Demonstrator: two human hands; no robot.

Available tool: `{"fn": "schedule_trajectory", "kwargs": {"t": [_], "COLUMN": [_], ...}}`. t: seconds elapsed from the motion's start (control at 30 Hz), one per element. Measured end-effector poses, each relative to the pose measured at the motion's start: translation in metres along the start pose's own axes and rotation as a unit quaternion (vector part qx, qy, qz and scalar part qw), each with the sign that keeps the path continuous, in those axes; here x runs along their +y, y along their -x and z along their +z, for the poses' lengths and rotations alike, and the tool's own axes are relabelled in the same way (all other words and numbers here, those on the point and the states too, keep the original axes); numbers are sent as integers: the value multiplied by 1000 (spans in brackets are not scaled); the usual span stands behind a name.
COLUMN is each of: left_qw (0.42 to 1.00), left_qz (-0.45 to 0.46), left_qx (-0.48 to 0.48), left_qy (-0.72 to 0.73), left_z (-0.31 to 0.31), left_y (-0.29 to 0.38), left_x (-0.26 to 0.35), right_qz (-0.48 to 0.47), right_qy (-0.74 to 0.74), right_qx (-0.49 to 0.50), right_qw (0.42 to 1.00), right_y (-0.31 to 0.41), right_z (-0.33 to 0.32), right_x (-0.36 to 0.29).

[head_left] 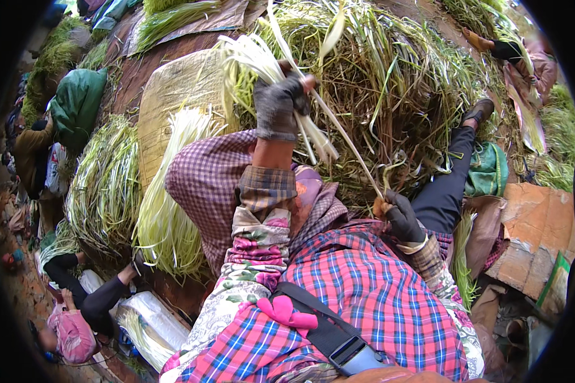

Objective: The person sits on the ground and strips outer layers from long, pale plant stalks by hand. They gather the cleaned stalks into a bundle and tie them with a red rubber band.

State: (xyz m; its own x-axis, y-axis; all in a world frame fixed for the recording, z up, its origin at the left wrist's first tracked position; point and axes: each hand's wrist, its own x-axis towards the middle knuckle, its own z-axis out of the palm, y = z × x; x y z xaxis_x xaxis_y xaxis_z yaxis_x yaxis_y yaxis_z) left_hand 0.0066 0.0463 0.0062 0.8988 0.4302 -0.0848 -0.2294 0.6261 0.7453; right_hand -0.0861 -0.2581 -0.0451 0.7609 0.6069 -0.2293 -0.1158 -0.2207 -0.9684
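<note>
My left hand [283,103], in a dark fingerless glove, is raised above my checked lap and grips a small bundle of white leafy stalks [256,60]. One long pale stalk [345,127] slants from beside the left thumb down to my right hand [402,218]. That hand, gloved too, pinches the stalk's lower end near my waist. Beyond both hands rises a large heap of green and brown-tipped stalks [388,86]. Left of my knee, a sheaf of cleaned pale stalks [172,206] lies partly on a yellowish woven sack [177,91].
Another stalk pile [105,186] stands farther left, near a green sack [79,107]. People sit at lower left [72,330] and upper right [541,67]. On the right are a green bag [488,170] and a cardboard sheet [536,234]. My outstretched leg [448,163] borders the heap.
</note>
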Motion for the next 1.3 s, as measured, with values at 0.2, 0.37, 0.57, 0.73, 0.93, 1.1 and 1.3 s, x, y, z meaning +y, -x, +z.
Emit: {"fn": "schedule_trajectory", "kwargs": {"t": [0.2, 0.37, 0.57, 0.73, 0.93, 1.1, 1.3], "left_qw": [998, 1000, 999, 998, 976, 982, 984], "left_qz": [67, -1, -48, -64, -122, -69, -112], "left_qx": [18, 0, 11, -11, -154, -147, -97], "left_qy": [3, 16, 5, 23, -93, -99, 101], "left_z": [-17, -8, -2, 10, 32, 27, 19], "left_y": [-5, -10, -9, -4, 20, 15, 10], "left_x": [43, 11, -3, -26, -44, -68, -59], "right_qz": [124, 117, -211, -109, -48, -131, -69], "right_qy": [-195, -137, 306, 48, -54, -66, 346], "right_qx": [46, -59, 245, 33, 74, 133, 342], "right_qw": [972, 982, 896, 992, 995, 980, 871], "right_y": [32, -8, -51, -81, -86, -112, -148], "right_z": [-20, -48, -35, 13, 1, -23, -81], "right_x": [25, -4, -50, -8, -50, -31, 38]}}
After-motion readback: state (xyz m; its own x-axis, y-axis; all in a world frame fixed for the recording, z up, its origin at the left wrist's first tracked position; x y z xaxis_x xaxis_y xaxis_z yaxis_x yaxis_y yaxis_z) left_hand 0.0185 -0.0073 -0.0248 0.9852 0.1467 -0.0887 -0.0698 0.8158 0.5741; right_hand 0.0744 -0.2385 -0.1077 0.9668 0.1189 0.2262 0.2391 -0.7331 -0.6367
